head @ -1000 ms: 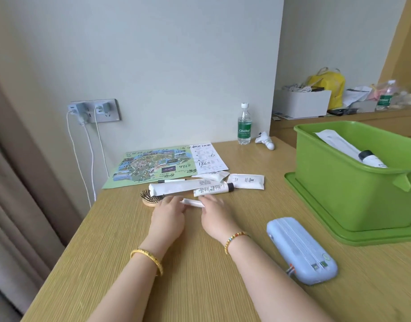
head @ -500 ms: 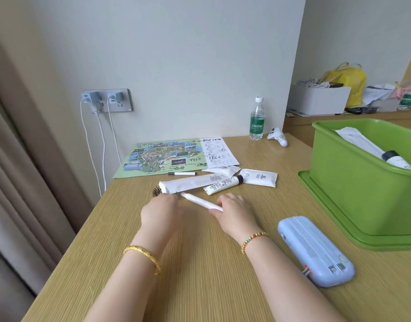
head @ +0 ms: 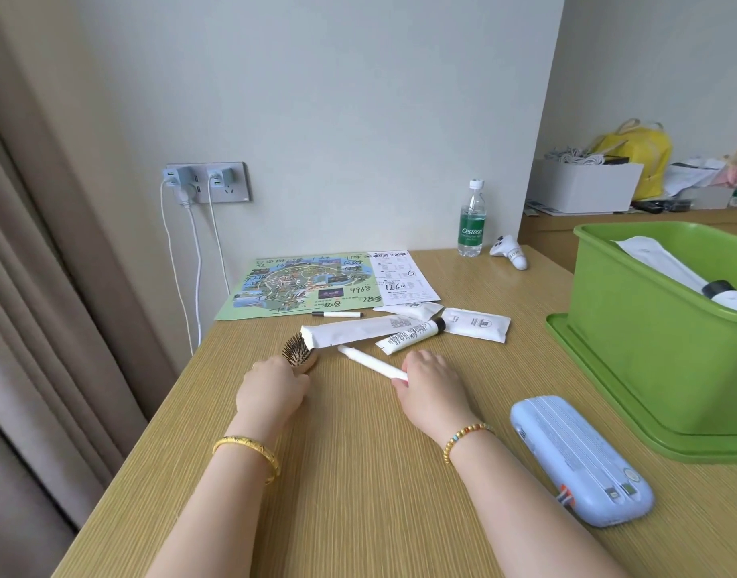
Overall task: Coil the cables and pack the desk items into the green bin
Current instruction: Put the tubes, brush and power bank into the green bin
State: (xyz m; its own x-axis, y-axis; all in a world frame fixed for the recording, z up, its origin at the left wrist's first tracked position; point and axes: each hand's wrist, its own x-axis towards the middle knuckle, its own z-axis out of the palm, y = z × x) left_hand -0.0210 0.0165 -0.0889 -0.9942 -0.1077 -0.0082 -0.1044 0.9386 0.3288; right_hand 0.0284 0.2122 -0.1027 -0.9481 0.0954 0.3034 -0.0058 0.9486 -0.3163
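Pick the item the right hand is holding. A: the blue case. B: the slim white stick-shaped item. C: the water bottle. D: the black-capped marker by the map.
B: the right hand pinches the near end of the slim white stick, while the marker, blue case and water bottle lie or stand untouched.

Bare desk [head: 358, 473] near side of the tubes [head: 358, 332] gives you room; blue case [head: 581, 460] sits btwn that gap & green bin [head: 650, 360], right of tubes.
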